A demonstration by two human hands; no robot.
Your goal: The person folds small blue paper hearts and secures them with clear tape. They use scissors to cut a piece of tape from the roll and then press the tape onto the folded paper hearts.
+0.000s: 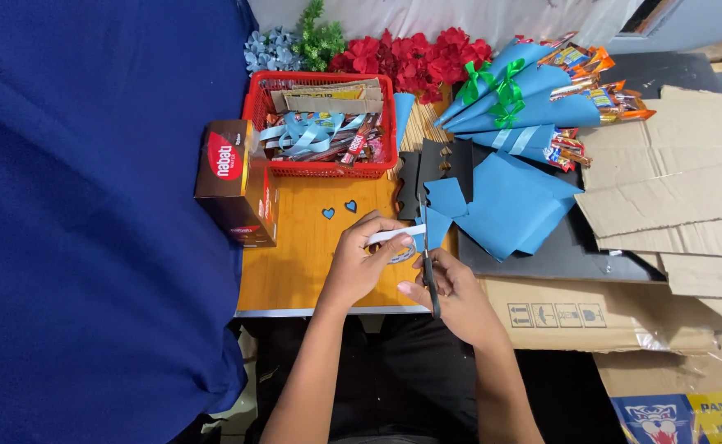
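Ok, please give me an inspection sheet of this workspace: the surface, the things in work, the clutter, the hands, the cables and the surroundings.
Surface: orange table top, partly bare.
Job's things: white strip and tape roll, scissors, blue paper sheets, two small blue hearts.
Clutter: red basket with ribbons and snack packs, brown box, flat cardboard.
Hands: left hand pinches the strip; right hand holds the scissors.
Cables: nothing seen.
Surroundings: blue cloth at left, red flowers, blue snack bouquets behind.
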